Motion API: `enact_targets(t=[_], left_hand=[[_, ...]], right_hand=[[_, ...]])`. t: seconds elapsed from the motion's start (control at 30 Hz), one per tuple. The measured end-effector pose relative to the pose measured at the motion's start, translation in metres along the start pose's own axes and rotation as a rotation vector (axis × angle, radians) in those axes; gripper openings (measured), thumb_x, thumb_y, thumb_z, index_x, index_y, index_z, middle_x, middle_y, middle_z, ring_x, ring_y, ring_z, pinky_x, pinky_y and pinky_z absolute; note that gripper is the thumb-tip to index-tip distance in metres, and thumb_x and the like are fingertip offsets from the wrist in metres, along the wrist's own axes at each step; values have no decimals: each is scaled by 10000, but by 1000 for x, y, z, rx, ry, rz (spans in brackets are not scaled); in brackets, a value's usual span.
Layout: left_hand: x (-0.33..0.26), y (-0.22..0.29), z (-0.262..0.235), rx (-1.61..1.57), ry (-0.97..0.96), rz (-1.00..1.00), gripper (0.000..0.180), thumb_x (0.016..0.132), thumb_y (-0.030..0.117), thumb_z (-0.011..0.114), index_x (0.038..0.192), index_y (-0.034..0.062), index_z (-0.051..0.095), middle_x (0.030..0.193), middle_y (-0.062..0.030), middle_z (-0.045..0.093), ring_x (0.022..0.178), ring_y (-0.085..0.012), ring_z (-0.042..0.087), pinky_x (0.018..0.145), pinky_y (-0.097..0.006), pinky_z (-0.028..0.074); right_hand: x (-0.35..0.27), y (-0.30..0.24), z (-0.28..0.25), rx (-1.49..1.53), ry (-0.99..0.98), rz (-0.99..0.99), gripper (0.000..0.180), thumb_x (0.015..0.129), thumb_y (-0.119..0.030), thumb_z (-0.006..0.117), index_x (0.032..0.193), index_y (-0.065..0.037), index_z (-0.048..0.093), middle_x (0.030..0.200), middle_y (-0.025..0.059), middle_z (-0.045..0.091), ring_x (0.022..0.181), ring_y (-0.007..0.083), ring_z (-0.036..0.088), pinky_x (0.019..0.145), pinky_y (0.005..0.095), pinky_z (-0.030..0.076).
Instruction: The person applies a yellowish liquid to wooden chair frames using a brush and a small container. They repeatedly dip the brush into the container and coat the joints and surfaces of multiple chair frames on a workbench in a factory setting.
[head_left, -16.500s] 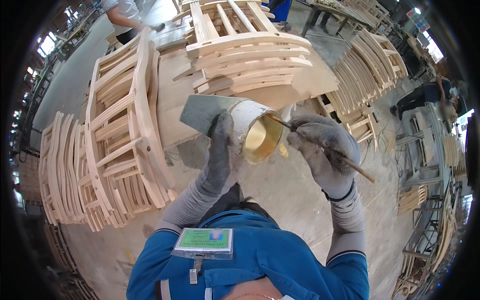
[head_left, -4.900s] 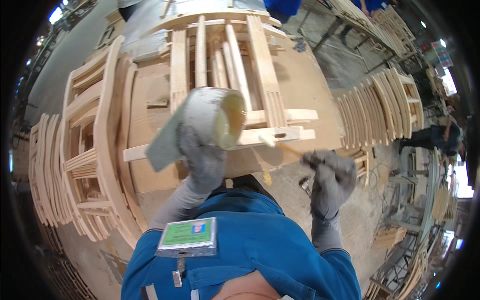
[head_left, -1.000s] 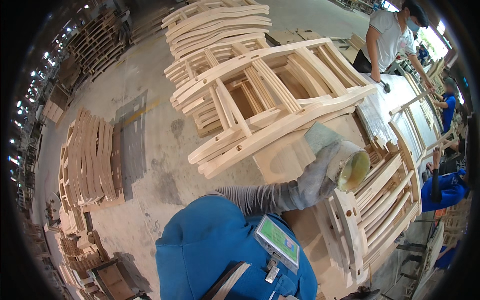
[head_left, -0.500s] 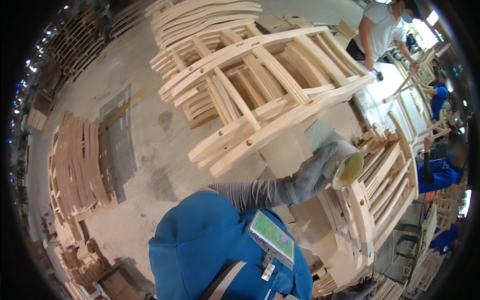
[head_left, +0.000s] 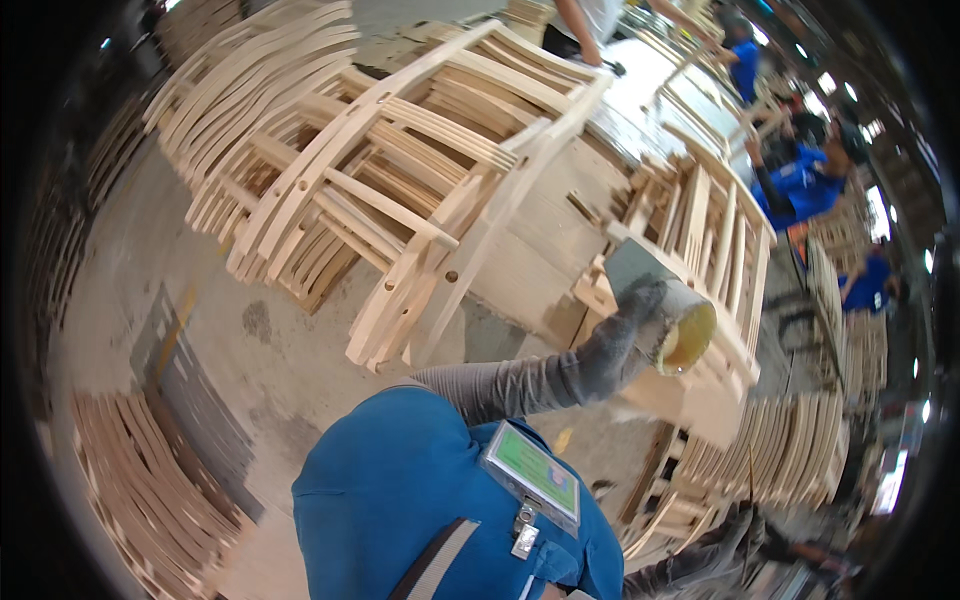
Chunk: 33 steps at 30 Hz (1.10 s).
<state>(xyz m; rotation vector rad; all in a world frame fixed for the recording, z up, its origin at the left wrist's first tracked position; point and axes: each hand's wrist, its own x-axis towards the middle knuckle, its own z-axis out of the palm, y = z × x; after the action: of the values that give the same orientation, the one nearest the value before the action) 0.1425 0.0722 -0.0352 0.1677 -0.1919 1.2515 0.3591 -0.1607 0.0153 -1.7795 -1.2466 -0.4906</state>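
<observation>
Glue-smeared white cylindrical tub (head_left: 672, 318), clenched by the grey-gloved left hand (head_left: 612, 345), tilts mouth-outward beside pale wooden chair frames (head_left: 700, 250) (right hand (head_left: 735, 535) low, grip unclear).

A rectangular badge (head_left: 533, 473) with a green face and pale frame hangs clipped on the person's blue jacket, just below the chest; the can (head_left: 672, 322) in the gloved hand shows a grey paper wrap
</observation>
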Motion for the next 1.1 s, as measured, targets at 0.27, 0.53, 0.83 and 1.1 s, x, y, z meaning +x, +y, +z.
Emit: enact_targets(t=[0.27, 0.53, 0.83, 1.1], left_hand=[[-143, 67, 33, 376, 104, -250, 450, 917, 407, 453, 1212, 67, 452, 1205, -92, 514, 1133, -220, 502, 967, -402, 424], [-246, 115, 80, 594, 171, -370, 463, 925, 393, 430, 1254, 67, 409, 1212, -130, 508, 1155, -235, 486, 974, -384, 418], [-291, 160, 66, 694, 212, 41, 525, 902, 486, 395, 1252, 95, 416, 1216, -63, 490, 1144, -195, 465, 965, -355, 397], [-273, 222, 80, 520, 295, 18, 496, 918, 489, 360, 1220, 102, 437, 1186, -47, 503, 1135, -174, 469, 962, -332, 401]], right_hand=[[-90, -146, -13, 764, -37, 279, 160, 744, 78, 604, 873, 26, 527, 888, 173, 616, 668, 182, 600, 587, 275, 522], [-131, -226, -29, 695, -322, -40, 220, 729, 33, 695, 880, -27, 547, 897, 164, 644, 773, 196, 644, 644, 285, 528], [-209, -284, -38, 941, -337, 104, 131, 793, -7, 638, 910, 19, 586, 937, 145, 637, 841, 232, 640, 726, 311, 531], [-224, -330, -3, 1285, -185, 282, 236, 786, -58, 664, 913, -51, 465, 891, 186, 597, 837, 312, 618, 705, 439, 543]])
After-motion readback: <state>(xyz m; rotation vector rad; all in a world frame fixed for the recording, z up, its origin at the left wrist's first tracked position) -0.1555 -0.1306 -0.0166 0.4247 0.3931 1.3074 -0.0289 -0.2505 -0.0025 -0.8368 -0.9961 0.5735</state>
